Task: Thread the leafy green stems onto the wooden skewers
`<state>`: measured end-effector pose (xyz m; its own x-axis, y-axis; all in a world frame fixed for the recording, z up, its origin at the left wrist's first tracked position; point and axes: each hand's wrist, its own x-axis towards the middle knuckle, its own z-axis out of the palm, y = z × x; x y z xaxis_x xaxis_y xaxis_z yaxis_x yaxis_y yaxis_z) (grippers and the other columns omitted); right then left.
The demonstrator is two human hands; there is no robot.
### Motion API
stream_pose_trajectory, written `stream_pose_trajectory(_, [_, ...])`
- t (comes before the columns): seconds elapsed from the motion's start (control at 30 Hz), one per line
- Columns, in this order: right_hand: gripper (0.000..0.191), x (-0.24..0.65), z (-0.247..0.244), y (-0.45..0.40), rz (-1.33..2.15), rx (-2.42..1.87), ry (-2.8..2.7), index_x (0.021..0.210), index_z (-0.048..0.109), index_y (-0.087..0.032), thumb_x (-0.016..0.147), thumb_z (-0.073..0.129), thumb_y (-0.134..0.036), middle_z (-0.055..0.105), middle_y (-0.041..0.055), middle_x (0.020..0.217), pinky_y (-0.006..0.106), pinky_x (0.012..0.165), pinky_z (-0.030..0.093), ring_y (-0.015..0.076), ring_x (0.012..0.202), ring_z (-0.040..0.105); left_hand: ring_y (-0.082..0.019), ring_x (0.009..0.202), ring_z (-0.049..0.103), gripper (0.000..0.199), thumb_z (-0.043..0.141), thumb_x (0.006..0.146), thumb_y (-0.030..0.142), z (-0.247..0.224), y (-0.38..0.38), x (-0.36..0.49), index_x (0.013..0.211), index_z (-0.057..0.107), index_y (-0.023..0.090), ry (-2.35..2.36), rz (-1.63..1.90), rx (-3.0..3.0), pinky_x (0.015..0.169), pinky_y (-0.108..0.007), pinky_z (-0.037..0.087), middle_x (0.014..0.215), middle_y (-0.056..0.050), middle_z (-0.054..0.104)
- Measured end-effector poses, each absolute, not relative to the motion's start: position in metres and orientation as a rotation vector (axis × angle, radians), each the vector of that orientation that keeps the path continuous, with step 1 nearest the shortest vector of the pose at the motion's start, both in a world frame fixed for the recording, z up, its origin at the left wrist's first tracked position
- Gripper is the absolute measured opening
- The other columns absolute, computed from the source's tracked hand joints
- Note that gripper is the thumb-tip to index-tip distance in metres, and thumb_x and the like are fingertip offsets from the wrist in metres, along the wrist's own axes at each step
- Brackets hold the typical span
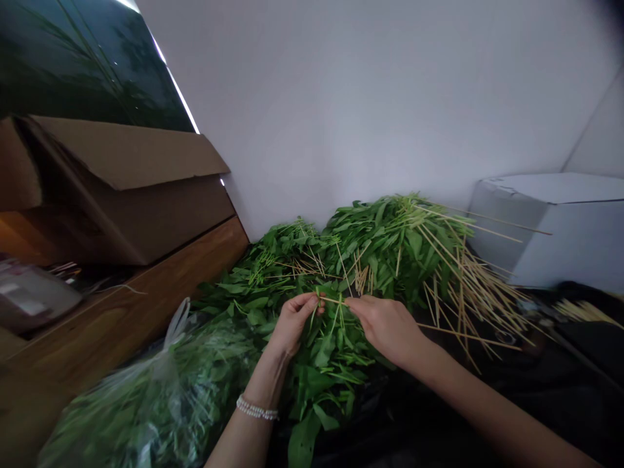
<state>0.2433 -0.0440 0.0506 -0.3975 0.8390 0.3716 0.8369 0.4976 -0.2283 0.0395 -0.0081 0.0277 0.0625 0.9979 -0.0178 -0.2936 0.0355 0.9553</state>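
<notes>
My left hand (291, 322) is closed in a pinch on a green leafy stem (318, 300), in front of a heap of leafy greens (260, 286). Between my hands runs a thin wooden skewer (332, 299), its right end gripped by the fingers of my right hand (387, 323). The skewer's left part meets the stem at my left fingertips; whether it pierces the stem is too small to tell. More leafy stems (341, 318) hang below the skewer, close to my right fingertips.
Leafy stems on wooden skewers (404, 221) are piled at the back, their sticks (478, 305) pointing right. A knotted clear plastic bag of greens (160, 383) lies at left. A cardboard box (146, 214) stands on a wooden surface (205, 266); a white box (585, 234) is at right.
</notes>
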Motion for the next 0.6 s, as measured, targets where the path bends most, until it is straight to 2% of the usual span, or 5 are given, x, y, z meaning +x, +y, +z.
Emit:
stream_pose_trajectory(0.4, [0.03,0.236,0.046,-0.048,0.003,-1.442,-2.289,0.114,0.062,-0.024,0.096,0.039,-0.018,0.068,0.0011,0.088,0.025,0.059,0.037,0.0154,0.073,0.064,-0.008,0.06,0.056,0.036,0.084,0.063,0.039,0.027,-0.012,0.046,0.087,0.077,0.014,0.952,1.24,1.08,0.058,-0.017,0.044,0.07,-0.003,0.068])
stream_pose_trajectory(0.6, [0.03,0.232,0.043,-0.05,0.048,-1.405,-2.304,0.112,0.063,-0.023,0.096,0.039,-0.016,0.069,0.0036,0.095,0.023,0.068,0.042,0.0152,0.083,0.065,-0.009,0.059,0.055,0.034,0.082,0.064,0.043,0.026,-0.016,0.047,0.08,0.076,0.014,0.964,1.149,1.174,0.061,-0.02,0.044,0.068,-0.002,0.067])
